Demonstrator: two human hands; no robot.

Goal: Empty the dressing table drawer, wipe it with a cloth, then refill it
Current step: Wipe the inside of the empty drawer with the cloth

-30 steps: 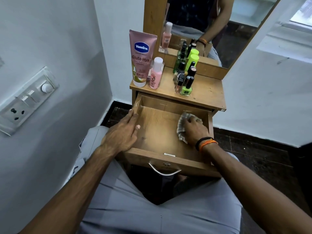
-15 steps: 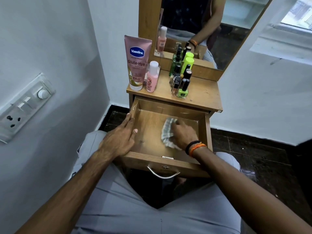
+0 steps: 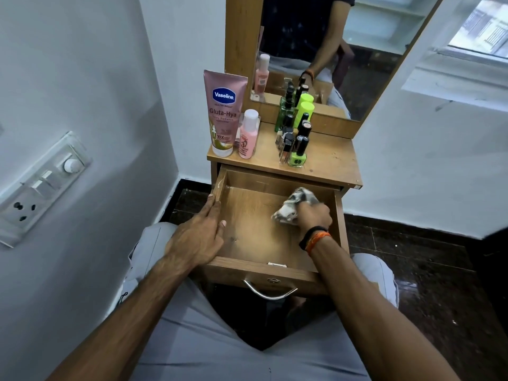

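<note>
Wooden and pulled fully out, the dressing table drawer (image 3: 247, 229) is being wiped at this moment. A crumpled grey-and-white cloth (image 3: 295, 206) is being gripped by the curled fingers of the right hand (image 3: 313, 214) and pressed onto the drawer floor, toward its back right corner. The left hand (image 3: 198, 235) is being rested with straight fingers along the drawer's left wall, holding nothing, apparently to steady it.

For the wipe to be done well, the cloth is probably best being pushed flat into each corner and along the seams where dust gathers, while the drawer is being braced so it is not shoved back on its runners. The front left floor looks not yet reached, as a judgement only.

Nothing but the cloth and the hand is being held inside the drawer; a small white fitting is showing on its front edge. On the table top (image 3: 330, 160) the emptied contents are being kept: a pink Vaseline tube (image 3: 224, 114) standing upright, a small pink bottle (image 3: 248, 134) just beside it, and a cluster of nail polish bottles (image 3: 295, 141), several green, near the mirror (image 3: 343, 45).
</note>
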